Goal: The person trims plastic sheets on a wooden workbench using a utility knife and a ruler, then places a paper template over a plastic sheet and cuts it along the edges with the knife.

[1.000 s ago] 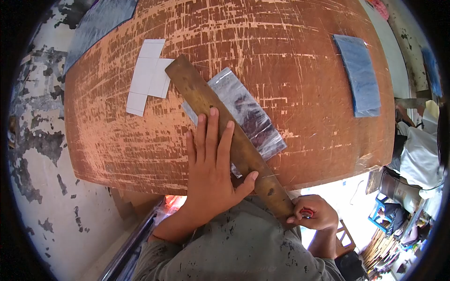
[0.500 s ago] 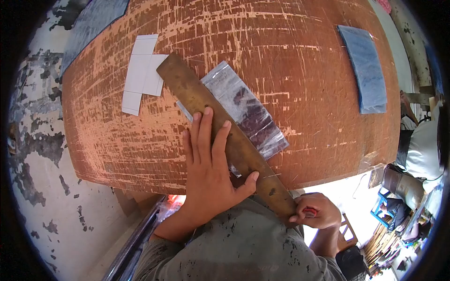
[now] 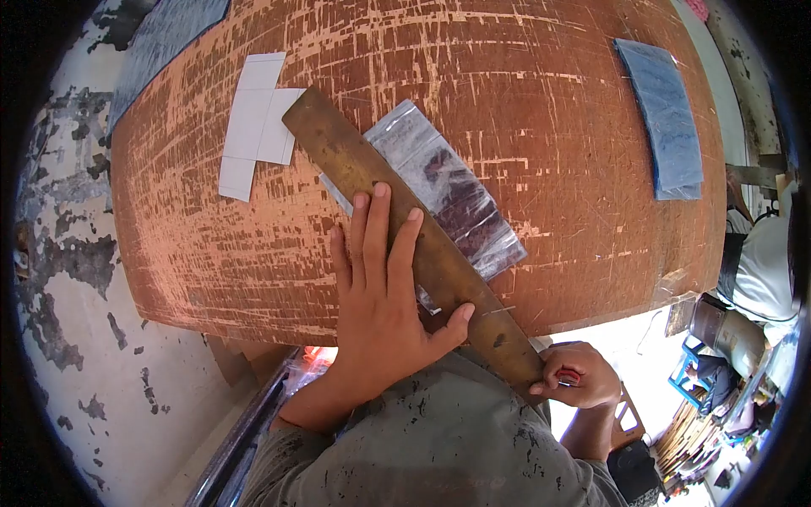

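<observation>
A long brown straight-edged bar (image 3: 439, 262) lies diagonally across a silvery, translucent plastic sheet (image 3: 448, 182) on the scratched brown table (image 3: 574, 253). My left hand (image 3: 384, 296) rests with fingers spread, its fingertips and thumb on the bar. At the bar's near end, past the table edge, my right hand (image 3: 579, 376) is closed round a small red tool (image 3: 568, 378); its fingers touch the bar's end. What the tool is cannot be made out. A white paper cutout (image 3: 258, 127) with drawn lines lies left of the bar's far end.
A folded blue sheet (image 3: 663, 122) lies at the table's right side. Another bluish sheet (image 3: 165, 51) covers the far left corner. Beyond the right edge are a blue stool (image 3: 688, 376) and white bags. A peeling wall (image 3: 76, 279) stands at the left.
The view has shifted a little, so the cutout and blue sheet appear higher. The bar's near end and my right hand sit slightly further right. Both hands keep their poses.
</observation>
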Available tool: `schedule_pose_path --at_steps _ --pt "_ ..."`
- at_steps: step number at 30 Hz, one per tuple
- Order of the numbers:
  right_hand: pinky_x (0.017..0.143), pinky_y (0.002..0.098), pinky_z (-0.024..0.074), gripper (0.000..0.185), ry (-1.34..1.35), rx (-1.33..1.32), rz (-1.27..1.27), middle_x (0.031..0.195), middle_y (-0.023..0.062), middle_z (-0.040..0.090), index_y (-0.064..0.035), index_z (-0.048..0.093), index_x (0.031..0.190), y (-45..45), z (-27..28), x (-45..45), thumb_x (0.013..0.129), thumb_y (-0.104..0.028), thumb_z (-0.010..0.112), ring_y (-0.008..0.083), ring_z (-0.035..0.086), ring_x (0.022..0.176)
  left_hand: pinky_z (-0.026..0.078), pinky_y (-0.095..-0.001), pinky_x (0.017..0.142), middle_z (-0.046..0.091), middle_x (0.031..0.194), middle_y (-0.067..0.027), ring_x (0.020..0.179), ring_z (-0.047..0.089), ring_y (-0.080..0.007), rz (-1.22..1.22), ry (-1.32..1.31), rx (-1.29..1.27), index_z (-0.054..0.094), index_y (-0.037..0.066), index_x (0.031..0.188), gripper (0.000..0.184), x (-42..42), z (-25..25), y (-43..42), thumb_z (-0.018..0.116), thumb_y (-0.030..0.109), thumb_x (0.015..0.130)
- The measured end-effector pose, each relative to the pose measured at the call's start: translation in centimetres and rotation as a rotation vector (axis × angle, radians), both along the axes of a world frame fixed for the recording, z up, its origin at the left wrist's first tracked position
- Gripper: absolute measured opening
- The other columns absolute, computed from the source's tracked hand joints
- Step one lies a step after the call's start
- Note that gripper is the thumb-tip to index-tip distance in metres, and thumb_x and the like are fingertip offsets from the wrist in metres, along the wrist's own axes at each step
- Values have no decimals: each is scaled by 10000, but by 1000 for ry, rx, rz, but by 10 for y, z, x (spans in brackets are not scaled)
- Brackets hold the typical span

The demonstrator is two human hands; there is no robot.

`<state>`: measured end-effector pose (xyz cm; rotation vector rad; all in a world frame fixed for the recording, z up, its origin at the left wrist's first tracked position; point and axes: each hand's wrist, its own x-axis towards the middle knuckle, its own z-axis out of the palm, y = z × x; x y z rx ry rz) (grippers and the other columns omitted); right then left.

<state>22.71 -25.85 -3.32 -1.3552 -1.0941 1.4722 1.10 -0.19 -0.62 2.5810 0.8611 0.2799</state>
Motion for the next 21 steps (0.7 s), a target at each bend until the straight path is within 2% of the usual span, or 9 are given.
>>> schedule_pose_path --at_steps 7,9,21 --pt "563 396 422 292 -16 20 18 758 77 653 -76 640 844 1 -1 0 865 -123 927 254 628 628 129 -754 1256 222 1750 -331 1637 202 -521 2 16 3 347 -7 1636 1050 1 1 0 768 552 853" --pt "562 395 420 294 -22 19 14 758 76 653 -77 639 849 1 0 -1 864 -126 929 249 625 626 114 -725 1283 205 1747 -320 1628 198 -534 -3 27 17 289 35 1660 1061 1 0 1 748 587 878" --pt "560 400 401 294 14 8 14 748 65 640 -80 634 856 -1 -3 -2 878 -131 923 249 605 614 115 -729 1281 205 1747 -324 1629 194 -540 -11 37 7 304 32 1652 1073 2 3 2 769 579 854"
